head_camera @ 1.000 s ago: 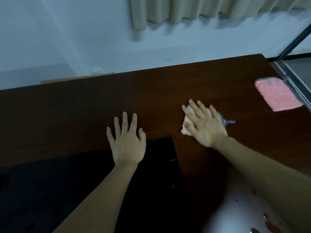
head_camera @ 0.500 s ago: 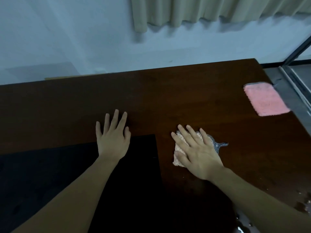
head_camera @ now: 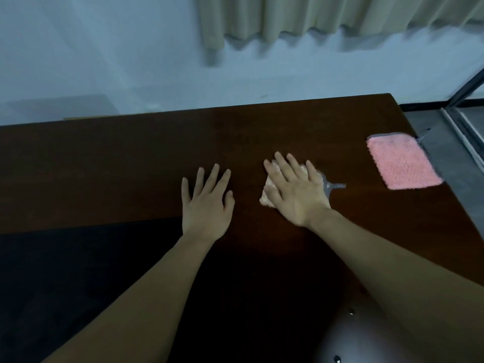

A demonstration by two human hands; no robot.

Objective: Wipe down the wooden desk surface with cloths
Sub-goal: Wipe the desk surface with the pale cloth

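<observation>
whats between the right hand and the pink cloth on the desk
Only the grey tab of the beige cloth pressed under the right hand, then bare desk up to the pink cloth, in the head view.

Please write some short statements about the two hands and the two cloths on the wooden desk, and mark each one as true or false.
1. The right hand presses flat on a beige cloth. True.
2. The left hand holds the pink cloth. False: it lies flat on the bare wooden desk and holds nothing.
3. The pink cloth lies near the desk's right edge, apart from both hands. True.
4. The left hand's fingers are curled into a fist. False: they are straight and spread.
</observation>
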